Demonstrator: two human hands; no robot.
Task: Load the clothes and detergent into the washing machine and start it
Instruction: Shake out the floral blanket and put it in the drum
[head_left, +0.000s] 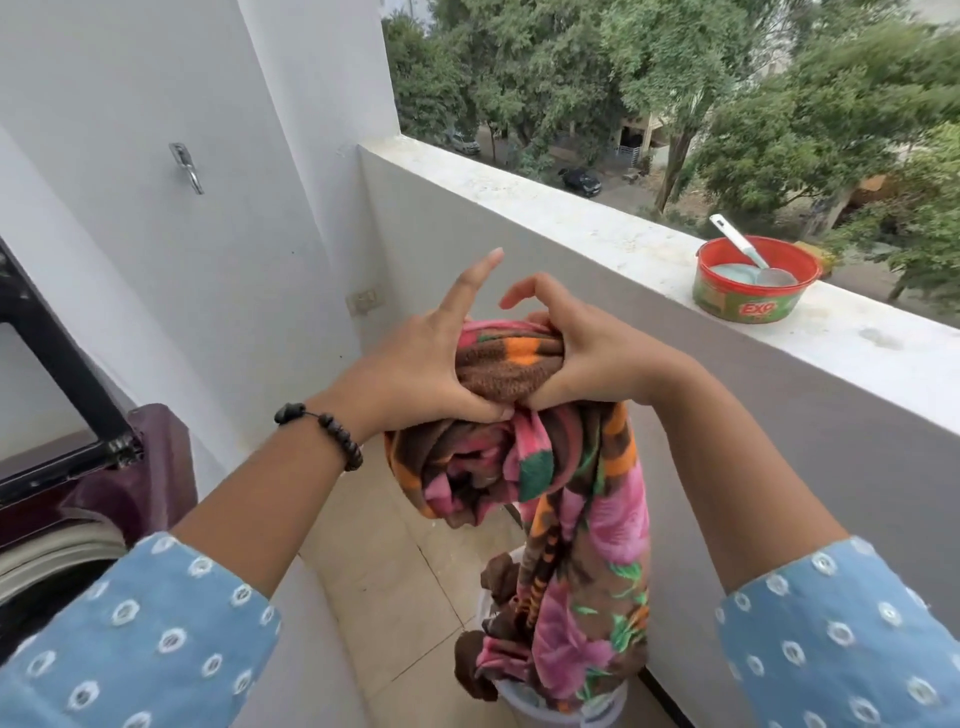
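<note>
Now both hands bunch the floral towel (524, 457) above the bucket (540, 701): left hand (421, 364) & right hand (582, 353) pinch it, index fingers apart. Gather the hanging tail before swinging left to the washing machine (78, 499); detergent tub (753, 283) on ledge's right end.

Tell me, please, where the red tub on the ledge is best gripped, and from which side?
Grip the red tub by its side wall from the balcony side, probably: it stands upright at the inner edge of the ledge, and a scoop leans out of its open top.
</note>
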